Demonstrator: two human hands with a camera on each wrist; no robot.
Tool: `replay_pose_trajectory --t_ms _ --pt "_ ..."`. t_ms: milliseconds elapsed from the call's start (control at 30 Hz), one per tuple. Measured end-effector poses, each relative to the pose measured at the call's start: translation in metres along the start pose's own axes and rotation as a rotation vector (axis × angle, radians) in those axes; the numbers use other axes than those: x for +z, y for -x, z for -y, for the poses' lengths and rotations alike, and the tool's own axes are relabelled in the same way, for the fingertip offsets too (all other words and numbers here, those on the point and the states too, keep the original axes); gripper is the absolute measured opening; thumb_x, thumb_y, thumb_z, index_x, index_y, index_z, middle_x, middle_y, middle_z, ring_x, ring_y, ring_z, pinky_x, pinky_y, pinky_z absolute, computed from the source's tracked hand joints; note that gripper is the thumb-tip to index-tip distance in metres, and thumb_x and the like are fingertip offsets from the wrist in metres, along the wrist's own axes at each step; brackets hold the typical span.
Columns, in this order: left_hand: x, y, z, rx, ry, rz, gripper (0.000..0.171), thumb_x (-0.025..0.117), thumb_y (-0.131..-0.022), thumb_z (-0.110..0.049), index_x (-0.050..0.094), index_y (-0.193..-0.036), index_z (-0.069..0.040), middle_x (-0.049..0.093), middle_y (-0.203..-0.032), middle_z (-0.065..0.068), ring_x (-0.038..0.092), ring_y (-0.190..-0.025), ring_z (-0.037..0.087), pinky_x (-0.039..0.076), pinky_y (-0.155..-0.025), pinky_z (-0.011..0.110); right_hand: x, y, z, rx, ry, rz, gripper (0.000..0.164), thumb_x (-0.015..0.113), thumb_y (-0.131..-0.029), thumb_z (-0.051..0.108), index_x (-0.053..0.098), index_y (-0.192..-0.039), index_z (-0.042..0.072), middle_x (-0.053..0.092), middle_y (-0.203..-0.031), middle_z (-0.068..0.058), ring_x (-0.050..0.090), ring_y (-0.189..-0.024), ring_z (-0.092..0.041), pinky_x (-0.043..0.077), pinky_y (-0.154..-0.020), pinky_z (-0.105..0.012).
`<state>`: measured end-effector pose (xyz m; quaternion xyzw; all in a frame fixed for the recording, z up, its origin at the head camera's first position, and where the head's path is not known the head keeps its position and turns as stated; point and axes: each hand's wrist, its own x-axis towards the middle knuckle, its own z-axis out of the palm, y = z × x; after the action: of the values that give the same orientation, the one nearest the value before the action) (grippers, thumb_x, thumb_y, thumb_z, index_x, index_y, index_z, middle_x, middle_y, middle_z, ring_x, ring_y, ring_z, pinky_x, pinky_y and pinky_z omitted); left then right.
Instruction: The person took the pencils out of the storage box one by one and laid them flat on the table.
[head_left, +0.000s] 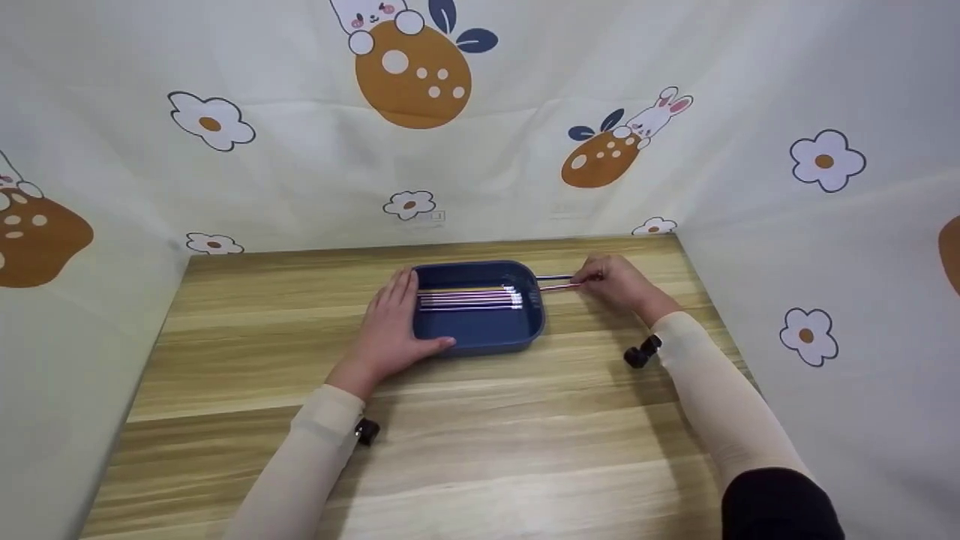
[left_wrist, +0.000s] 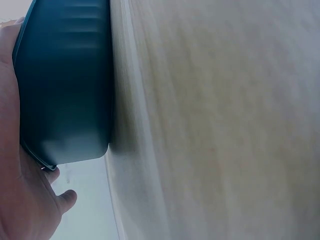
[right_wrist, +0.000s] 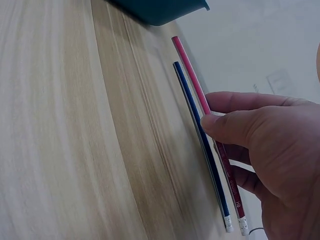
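Observation:
A blue rectangular tray (head_left: pixel 480 348) stands on the table, and several pencils (head_left: pixel 465 299) lie side by side in it with their white eraser ends to the right. My left hand (head_left: pixel 391 330) holds the tray's left end, fingers along that side and thumb over the front rim. Right of the tray, my right hand (head_left: pixel 611 281) pinches a red pencil (right_wrist: pixel 187 65) between thumb and fingers. A dark blue pencil (right_wrist: pixel 192 107) runs parallel, close beside the red one and under the thumb tip in the right wrist view. Both point toward the tray, eraser ends at the hand side.
The wood-grain table (head_left: pixel 480 435) ends at patterned cloth (head_left: pixel 300 172) hanging behind and at both sides. The right cloth wall (head_left: pixel 750 262) stands close to my right forearm. Small black cameras (head_left: pixel 642 352) sit on both wrists.

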<state>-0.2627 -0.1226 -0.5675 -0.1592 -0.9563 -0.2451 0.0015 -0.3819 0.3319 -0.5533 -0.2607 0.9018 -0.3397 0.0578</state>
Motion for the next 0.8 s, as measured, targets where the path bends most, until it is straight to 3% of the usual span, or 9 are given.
replay_pose_trajectory --t_ms 267,800 --pt "-0.001 0.0 0.0 0.005 0.008 -0.001 0.141 0.074 -0.084 -0.086 0.01 -0.176 0.002 0.011 -0.183 0.023 0.004 -0.171 0.035 0.009 -0.136 0.057 0.003 -0.001 -0.004 -0.002 -0.019 -0.009 0.022 0.077 -0.097 -0.011 0.088 -0.111 0.003 0.081 -0.109 -0.01 0.074 -0.108 -0.031 0.057 -0.095 -0.036" --pt "0.0 0.001 0.0 0.008 -0.004 -0.005 0.142 0.072 -0.084 -0.088 0.01 -0.175 0.003 0.011 -0.183 0.023 0.008 -0.17 0.039 0.013 -0.135 0.061 0.01 -0.005 -0.017 -0.02 -0.02 -0.037 0.018 0.079 -0.098 -0.007 0.088 -0.11 0.003 0.08 -0.109 -0.01 0.074 -0.108 -0.03 0.056 -0.095 -0.033"
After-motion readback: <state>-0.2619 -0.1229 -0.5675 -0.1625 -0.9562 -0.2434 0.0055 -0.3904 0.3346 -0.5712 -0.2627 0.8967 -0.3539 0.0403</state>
